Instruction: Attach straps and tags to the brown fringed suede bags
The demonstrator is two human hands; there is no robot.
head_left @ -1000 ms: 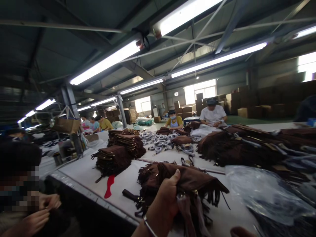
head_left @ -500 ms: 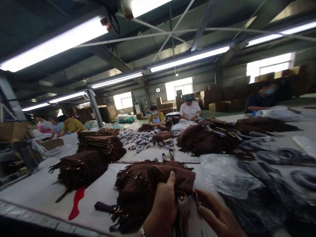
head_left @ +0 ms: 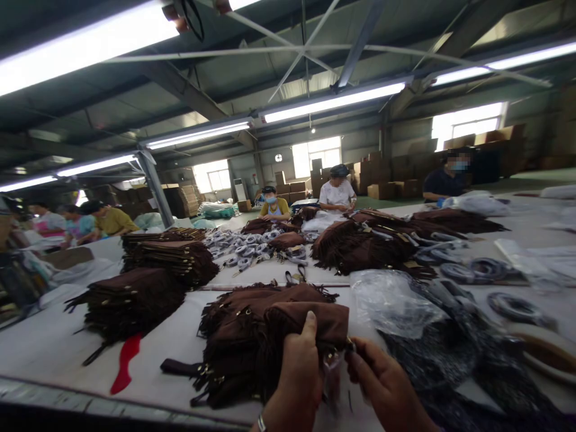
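My left hand (head_left: 299,366) grips a brown fringed bag (head_left: 310,315), with the thumb stretched over its front and the fingers out of sight underneath. At the bag's right corner, my right hand (head_left: 382,378) pinches a small dark strap end with a metal fitting (head_left: 350,344). A clear plastic wrapped piece (head_left: 332,378) hangs below the bag between both hands. Beneath and to the left lies a pile of similar fringed bags (head_left: 243,348), with loops and metal rings sticking out.
Stacks of brown bags (head_left: 135,300) stand on the left beside a red strip (head_left: 126,363). Clear plastic bags (head_left: 396,300) lie on the right, near a tape roll (head_left: 546,354). Wrapped coiled straps (head_left: 252,246) cover the table's middle. Co-workers sit across the table.
My right hand has closed in on the fitting at the bag's corner, its fingers now pinched together. My left hand keeps its grip. The view has turned slightly to the right.
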